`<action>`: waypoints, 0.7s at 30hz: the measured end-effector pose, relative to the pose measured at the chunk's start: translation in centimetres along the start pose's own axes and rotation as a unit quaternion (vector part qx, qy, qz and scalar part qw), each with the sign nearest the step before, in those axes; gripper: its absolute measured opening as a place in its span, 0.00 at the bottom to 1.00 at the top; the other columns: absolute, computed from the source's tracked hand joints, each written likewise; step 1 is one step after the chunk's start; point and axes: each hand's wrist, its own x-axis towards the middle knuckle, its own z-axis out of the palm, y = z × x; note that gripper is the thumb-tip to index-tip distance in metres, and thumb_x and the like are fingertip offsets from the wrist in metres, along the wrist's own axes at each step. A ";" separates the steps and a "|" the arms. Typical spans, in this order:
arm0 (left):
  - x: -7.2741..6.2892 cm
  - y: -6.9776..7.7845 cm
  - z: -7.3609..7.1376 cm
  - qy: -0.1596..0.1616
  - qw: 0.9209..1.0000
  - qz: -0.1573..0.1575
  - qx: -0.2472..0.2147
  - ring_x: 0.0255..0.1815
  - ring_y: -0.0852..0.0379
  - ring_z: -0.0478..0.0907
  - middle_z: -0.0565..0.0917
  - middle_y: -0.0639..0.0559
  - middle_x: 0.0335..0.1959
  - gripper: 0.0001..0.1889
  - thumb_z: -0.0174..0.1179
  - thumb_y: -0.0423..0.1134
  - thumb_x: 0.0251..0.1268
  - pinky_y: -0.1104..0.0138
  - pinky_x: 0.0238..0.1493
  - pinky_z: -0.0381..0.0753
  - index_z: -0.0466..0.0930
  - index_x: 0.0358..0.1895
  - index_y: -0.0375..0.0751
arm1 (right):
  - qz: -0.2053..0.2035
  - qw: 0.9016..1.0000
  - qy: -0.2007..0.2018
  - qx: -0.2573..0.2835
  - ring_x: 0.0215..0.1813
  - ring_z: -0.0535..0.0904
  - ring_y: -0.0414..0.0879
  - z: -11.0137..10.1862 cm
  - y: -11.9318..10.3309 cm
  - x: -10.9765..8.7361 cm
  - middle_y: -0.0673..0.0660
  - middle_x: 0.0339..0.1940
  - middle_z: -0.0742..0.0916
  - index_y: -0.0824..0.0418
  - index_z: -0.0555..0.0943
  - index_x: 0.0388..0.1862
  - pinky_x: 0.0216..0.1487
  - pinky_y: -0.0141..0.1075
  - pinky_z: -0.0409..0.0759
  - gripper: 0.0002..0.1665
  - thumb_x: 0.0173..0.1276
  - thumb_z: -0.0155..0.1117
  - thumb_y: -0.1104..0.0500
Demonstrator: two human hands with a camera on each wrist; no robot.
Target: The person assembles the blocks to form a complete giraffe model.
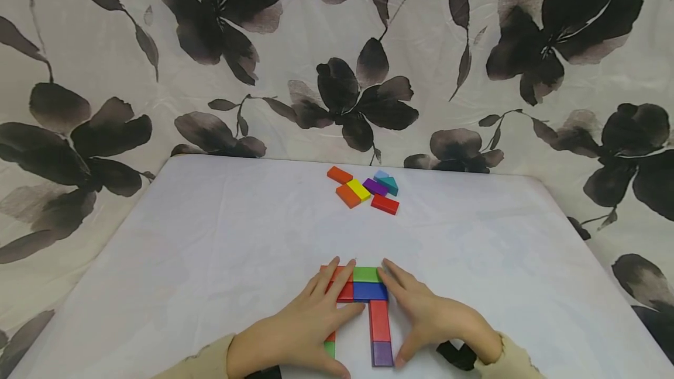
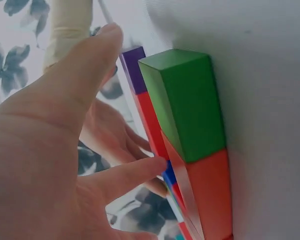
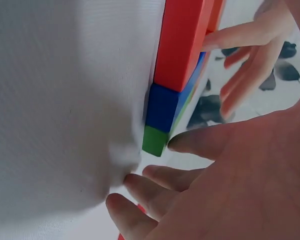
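Note:
Coloured blocks lie flat in an arch shape on the white table. Its top has a green block (image 1: 367, 274) and a blue block (image 1: 371, 291), with red blocks to their left. The right leg is a red block (image 1: 380, 320) above a purple block (image 1: 382, 354). A green block (image 2: 190, 105) ends the left leg, below an orange-red block (image 2: 210, 195). My left hand (image 1: 295, 329) spreads over the left side, fingers extended across the red blocks and partly hiding them. With fingers extended, my right hand (image 1: 437, 314) lies along the right side, index fingertip at the top green block's end.
Further back on the white table (image 1: 253, 221) several loose blocks lie in a cluster, including a yellow block (image 1: 358, 190), a purple block (image 1: 375, 186), a red block (image 1: 385, 204) and a teal block (image 1: 388, 185). A floral cloth (image 1: 432, 75) hangs behind the table.

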 end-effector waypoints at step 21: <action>0.7 -0.1 0.2 -0.045 0.999 0.000 -0.008 0.78 0.33 0.35 0.38 0.38 0.80 0.49 0.60 0.77 0.49 0.38 0.71 0.51 0.68 0.73 0.56 | -0.047 0.997 0.020 -0.050 0.80 0.42 0.61 0.7 -0.2 0.3 0.62 0.82 0.42 0.64 0.42 0.81 0.69 0.64 0.56 0.83 0.39 0.82 0.33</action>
